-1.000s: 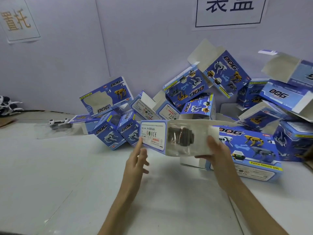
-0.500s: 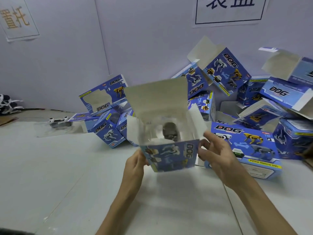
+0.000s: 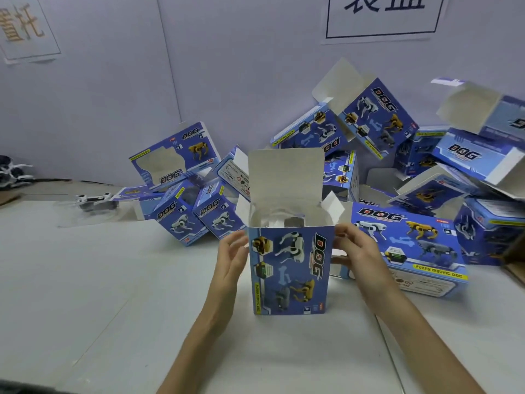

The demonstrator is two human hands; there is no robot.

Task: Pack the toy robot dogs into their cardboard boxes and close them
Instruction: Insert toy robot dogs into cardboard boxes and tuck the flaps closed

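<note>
A blue DOG cardboard box (image 3: pixel 289 274) stands upright on the white table (image 3: pixel 99 294) in front of me. Its top flap (image 3: pixel 285 174) points straight up and the side flaps are spread. Inside I see a clear plastic tray with a dark toy part (image 3: pixel 292 222). My left hand (image 3: pixel 231 260) rests against the box's left side with fingers apart. My right hand (image 3: pixel 358 248) grips the right top corner. A white toy robot dog (image 3: pixel 95 201) in a clear tray lies far left on the table.
A heap of blue DOG boxes (image 3: pixel 403 237) fills the back and right of the table, several with open flaps (image 3: pixel 341 81). More boxes (image 3: pixel 181 214) lie left of the one I hold. A wall with paper signs (image 3: pixel 380 15) stands behind.
The box went from lying sideways between my hands to standing upright on the table with its open end up. My hands slid to its sides.
</note>
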